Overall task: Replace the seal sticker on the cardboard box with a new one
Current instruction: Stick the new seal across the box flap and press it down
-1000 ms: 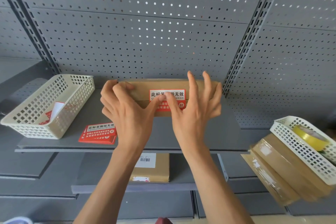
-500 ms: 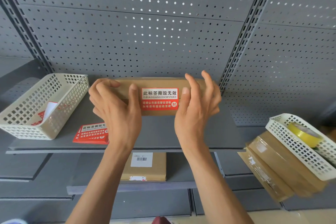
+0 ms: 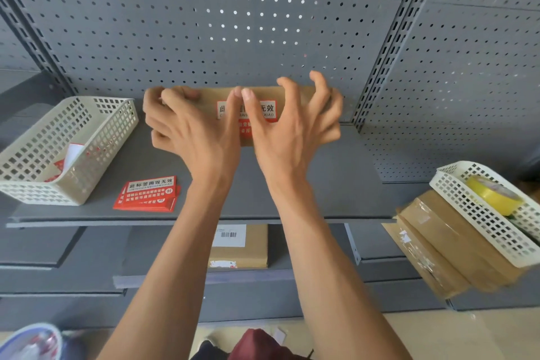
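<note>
Where the thumbs were apart half a second ago, they are now pressed together on the seal sticker (image 3: 267,110). The cardboard box (image 3: 210,99) is gripped at both ends by the left hand (image 3: 191,128) and right hand (image 3: 292,134) on the shelf (image 3: 306,184).

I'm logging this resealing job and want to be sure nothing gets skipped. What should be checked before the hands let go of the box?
1. Sticker on the box: ok, red and white label on its front face.
2. Both thumbs pressing it: ok, left hand and right hand meet over the label.
3. Edges fully stuck down: cannot tell, thumbs cover the middle.
4. Box steady on the shelf: ok, fingers grip both ends.
5. Spare stickers at hand: ok, stacked beside the basket.
</note>
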